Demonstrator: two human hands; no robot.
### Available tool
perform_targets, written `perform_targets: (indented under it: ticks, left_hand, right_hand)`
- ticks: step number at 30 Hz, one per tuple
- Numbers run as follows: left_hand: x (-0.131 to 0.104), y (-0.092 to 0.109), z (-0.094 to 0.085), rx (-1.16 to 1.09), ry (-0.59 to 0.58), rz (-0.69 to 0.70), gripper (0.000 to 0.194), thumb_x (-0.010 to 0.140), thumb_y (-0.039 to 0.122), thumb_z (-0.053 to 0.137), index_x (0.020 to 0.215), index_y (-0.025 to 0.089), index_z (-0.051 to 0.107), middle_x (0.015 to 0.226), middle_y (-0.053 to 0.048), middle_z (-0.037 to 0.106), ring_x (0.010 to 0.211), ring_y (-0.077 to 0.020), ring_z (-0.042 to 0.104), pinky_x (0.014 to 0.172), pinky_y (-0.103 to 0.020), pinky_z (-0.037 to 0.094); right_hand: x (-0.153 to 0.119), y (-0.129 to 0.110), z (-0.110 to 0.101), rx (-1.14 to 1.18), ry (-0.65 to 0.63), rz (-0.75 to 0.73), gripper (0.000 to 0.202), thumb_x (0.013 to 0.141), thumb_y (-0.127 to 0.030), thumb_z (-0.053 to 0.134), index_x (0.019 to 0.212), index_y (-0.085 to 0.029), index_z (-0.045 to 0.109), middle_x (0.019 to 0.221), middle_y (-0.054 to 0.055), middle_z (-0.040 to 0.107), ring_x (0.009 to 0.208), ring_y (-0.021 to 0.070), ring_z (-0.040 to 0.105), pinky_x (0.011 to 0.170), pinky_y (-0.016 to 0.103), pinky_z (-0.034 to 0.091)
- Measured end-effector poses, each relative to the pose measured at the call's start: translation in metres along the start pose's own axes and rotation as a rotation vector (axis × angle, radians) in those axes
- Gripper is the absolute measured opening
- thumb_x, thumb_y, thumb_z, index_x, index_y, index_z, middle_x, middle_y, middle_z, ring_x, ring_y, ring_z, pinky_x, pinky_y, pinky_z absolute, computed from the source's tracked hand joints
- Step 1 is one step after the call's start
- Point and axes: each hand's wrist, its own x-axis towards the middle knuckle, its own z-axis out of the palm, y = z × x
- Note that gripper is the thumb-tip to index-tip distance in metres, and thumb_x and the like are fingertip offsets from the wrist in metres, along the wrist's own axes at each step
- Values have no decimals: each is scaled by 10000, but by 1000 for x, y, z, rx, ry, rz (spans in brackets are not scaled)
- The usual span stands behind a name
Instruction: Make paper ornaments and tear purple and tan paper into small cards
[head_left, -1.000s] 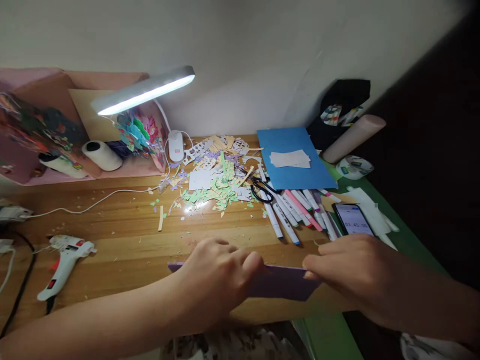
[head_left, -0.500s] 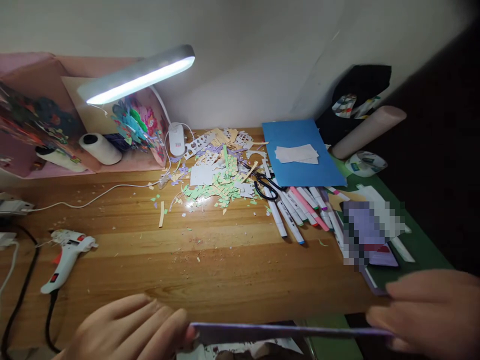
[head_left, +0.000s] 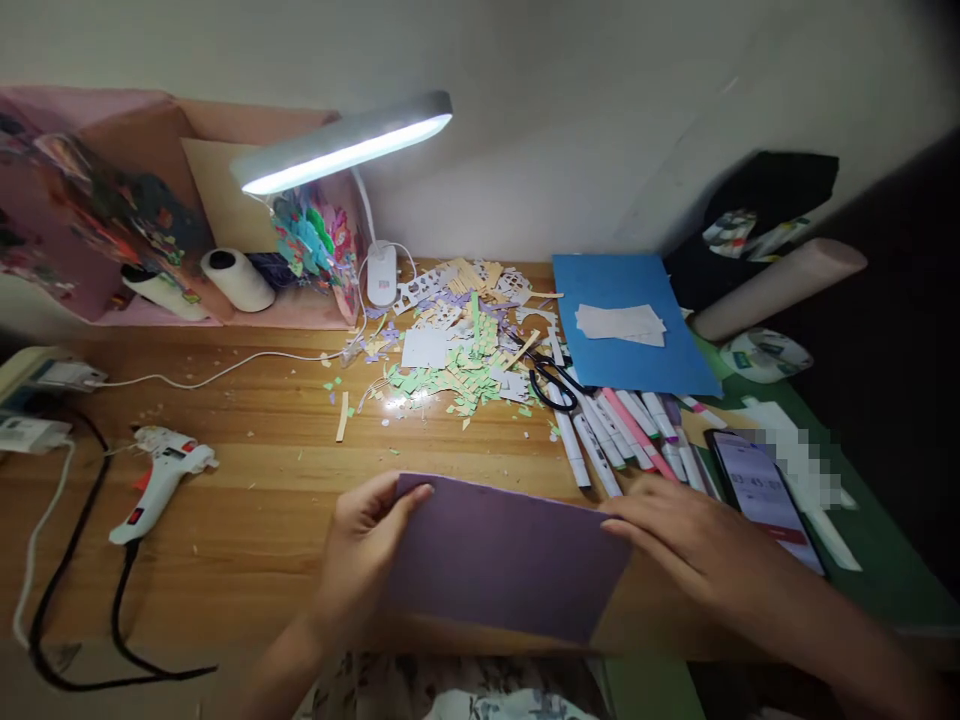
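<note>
Purple sheet held flat between two hands

Paper of a dull purple colour, the purple sheet (head_left: 502, 560), lies low in the middle of the frame on the near edge of the wooden table (head_left: 255, 480). The left hand (head_left: 360, 550) grips its left edge, thumb on top near the upper left corner and fingers curled beneath. The right hand (head_left: 686, 545) presses on the upper right corner with fingers stretched out and nearly flat, closed on nothing that can be seen.

Just beyond the right hand, a row of markers (head_left: 622, 430) lies side by side, with a phone (head_left: 765, 495) to their right, its screen lit. Black-handled scissors (head_left: 555, 380) rest above the markers, at the edge of a heap of paper scraps (head_left: 457, 350) in green, white and tan in the centre of the frame. A blue sheet (head_left: 630, 320) with a few white slips on it sits in the upper right part of the table.

A lit desk lamp (head_left: 345, 150) stretches across the upper middle. At the left of the frame a white glue gun (head_left: 161, 475) lies on the table, its black cord looping toward the lower left corner.
</note>
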Motion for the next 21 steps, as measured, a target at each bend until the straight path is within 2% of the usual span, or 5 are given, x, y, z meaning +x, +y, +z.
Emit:
perform_targets:
  ticks: [2,4,10,15,21]
  left_hand:
    - [3,-4,15,-64,0,1,241,811,353,549,720,157,656,628,-1,635,581,-123,558,487,-190,403]
    - [2,-6,28,-103,-22,31,208,821,315,536,781,166,675,704,-14,666,657,-139,588,561,-205,434]
    - [-5,-6,56,-129,-27,54,230,848,300,493,762,170,663,711,-11,668,668,-135,587,582,-214,419]
    - [-7,-10,56,-23,14,69,273,841,351,512,671,164,615,613,11,598,578,-106,521,550,-215,372]
    - [-7,-19,42,2,13,86,264,841,326,512,651,163,596,580,27,546,555,-94,482,539,-211,336]
  right_hand:
    - [11,-6,8,-6,12,-45,250,881,-392,467,963,-238,646,998,76,650,995,248,562,845,392,445]
    - [21,-16,18,107,0,-53,239,894,-350,455,1050,-246,603,1082,73,626,1042,237,545,878,398,433]
    - [51,-46,47,589,-72,145,149,871,-315,485,865,-208,589,817,28,652,775,167,611,667,276,471]
    - [61,-46,54,696,-197,164,199,829,-333,526,715,-172,550,691,17,597,663,145,560,600,253,435]
    - [57,-39,52,729,-343,253,237,798,-362,552,665,-167,528,643,1,560,625,134,523,556,241,389]
